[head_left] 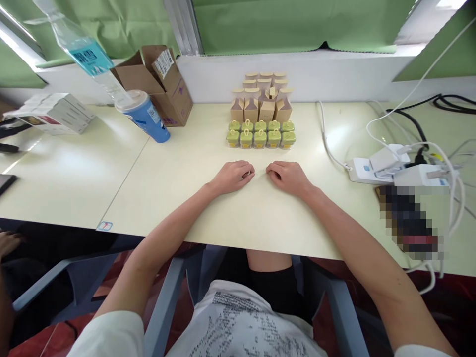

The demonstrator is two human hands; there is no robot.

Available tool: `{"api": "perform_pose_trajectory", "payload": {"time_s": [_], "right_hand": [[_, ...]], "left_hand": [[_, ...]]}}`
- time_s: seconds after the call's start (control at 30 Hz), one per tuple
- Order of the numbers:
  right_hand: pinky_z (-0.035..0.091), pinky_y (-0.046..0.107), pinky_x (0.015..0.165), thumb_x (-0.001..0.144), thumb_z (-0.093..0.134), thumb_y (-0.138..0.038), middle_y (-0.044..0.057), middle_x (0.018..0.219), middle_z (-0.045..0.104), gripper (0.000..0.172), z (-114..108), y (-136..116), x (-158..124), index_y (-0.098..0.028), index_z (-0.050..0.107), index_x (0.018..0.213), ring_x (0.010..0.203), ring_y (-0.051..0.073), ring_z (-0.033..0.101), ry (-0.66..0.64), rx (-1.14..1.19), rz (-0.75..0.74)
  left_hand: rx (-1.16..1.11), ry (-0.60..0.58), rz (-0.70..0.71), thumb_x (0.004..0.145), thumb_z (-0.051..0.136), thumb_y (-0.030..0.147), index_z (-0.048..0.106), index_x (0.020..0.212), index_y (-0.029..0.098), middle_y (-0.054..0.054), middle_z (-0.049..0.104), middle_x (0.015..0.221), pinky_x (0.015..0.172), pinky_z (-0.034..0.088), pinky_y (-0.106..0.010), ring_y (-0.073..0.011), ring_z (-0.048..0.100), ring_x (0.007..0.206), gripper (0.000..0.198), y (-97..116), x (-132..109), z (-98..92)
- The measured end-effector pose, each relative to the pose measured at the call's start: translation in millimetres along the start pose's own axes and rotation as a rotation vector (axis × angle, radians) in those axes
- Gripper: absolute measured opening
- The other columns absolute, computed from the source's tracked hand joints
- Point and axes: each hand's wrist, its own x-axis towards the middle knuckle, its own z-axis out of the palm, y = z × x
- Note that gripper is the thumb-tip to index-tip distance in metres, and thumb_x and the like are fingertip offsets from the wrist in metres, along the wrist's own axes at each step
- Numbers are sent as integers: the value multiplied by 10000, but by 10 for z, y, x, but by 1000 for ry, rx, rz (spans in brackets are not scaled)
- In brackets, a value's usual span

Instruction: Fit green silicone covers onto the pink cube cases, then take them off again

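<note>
My left hand (234,177) rests on the pale tabletop (238,218), its fingers curled into a loose fist with nothing visible in it. Opposite it lies my right hand (288,177), curled the same way, with a small gap between the two. Just beyond both hands stand two rows of small clear containers with green lids (260,139) and pale loops on top. Behind these are several rows of small beige cardboard boxes (238,110) with their top flaps raised. Neither hand touches the containers or the boxes.
At the left stand a blue cup (148,121), a clear bottle (91,57), an opened brown carton (174,94) and white boxes (59,114). At the right are a white power strip (360,170), tangled cables and a blurred-out phone-like object (409,218). Another person's hand (9,243) shows far left.
</note>
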Motion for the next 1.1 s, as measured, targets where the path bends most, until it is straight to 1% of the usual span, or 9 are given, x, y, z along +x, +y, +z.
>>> {"api": "perform_pose_trajectory", "payload": {"time_s": [0.33, 0.4, 0.47, 0.57, 0.63, 0.73, 0.8, 0.97, 1.1], "right_hand": [[409, 353, 706, 1069, 528, -194, 77, 1005, 875, 268, 23, 14, -9, -223, 791, 1024, 849, 241, 766, 13, 7, -11], [413, 352, 713, 1076, 519, -194, 80, 1010, 877, 278, 24, 17, -12, -224, 791, 1025, 858, 241, 770, 12, 11, -7], [419, 350, 719, 1080, 506, -186, 82, 1028, 881, 292, 26, 20, -14, -224, 792, 1033, 865, 239, 772, 14, 18, 0], [420, 349, 714, 1068, 499, -165, 80, 1035, 882, 301, 35, 23, -14, -222, 793, 1041, 842, 233, 763, 22, 30, 13], [424, 347, 710, 1056, 506, -158, 77, 1017, 878, 294, 41, 19, -10, -220, 793, 1036, 819, 228, 755, 28, 38, 15], [443, 338, 722, 1047, 518, -151, 69, 999, 872, 283, 43, 11, 1, -225, 790, 1024, 809, 220, 753, 33, 42, 8], [447, 333, 722, 1044, 521, -138, 61, 989, 869, 283, 45, 11, 6, -229, 788, 1022, 809, 214, 753, 36, 39, 4], [425, 326, 693, 1056, 515, -128, 43, 958, 857, 289, 64, 23, 6, -232, 783, 1026, 790, 200, 745, 31, 44, 3], [427, 326, 708, 1071, 525, -136, 44, 965, 854, 275, 71, 17, 4, -235, 780, 1037, 808, 200, 748, 25, 63, 12]], "left_hand": [[40, 24, 15, 1142, 500, 261, 737, 1045, 202, -73, 808, 999, 771, 480, -366, -220, 736, 895, 264, -28, -21, 12], [45, 86, -19, 1136, 509, 260, 741, 1078, 209, -85, 801, 1053, 807, 519, -369, -241, 755, 986, 244, -72, -34, 29], [28, 227, -83, 1108, 565, 266, 731, 1203, 212, -121, 786, 1196, 912, 578, -394, -284, 747, 1175, 198, -164, -39, 44], [-48, 477, -202, 1018, 762, 384, 619, 1460, 217, -194, 688, 1462, 1096, 607, -491, -357, 634, 1428, 493, -413, 10, 31], [-144, 540, -264, 921, 884, 578, 537, 1548, 225, -224, 605, 1572, 1165, 597, -542, -381, 582, 1495, 799, -639, 102, -20], [-319, 478, -309, 687, 937, 899, 460, 1632, 205, -275, 469, 1702, 1284, 533, -607, -428, 491, 1621, 1267, -968, 321, -156], [-361, 398, -270, 575, 931, 990, 466, 1659, 188, -299, 420, 1752, 1346, 471, -639, -466, 432, 1682, 1426, -1123, 493, -269], [-164, 145, -60, 673, 921, 939, 582, 1665, 199, -255, 566, 1712, 1401, 385, -655, -498, 486, 1656, 1283, -1249, 899, -499], [-30, -108, -50, 695, 876, 930, 557, 1732, 210, -239, 621, 1685, 1339, 434, -637, -515, 567, 1563, 1302, -1251, 1115, -510]]}}
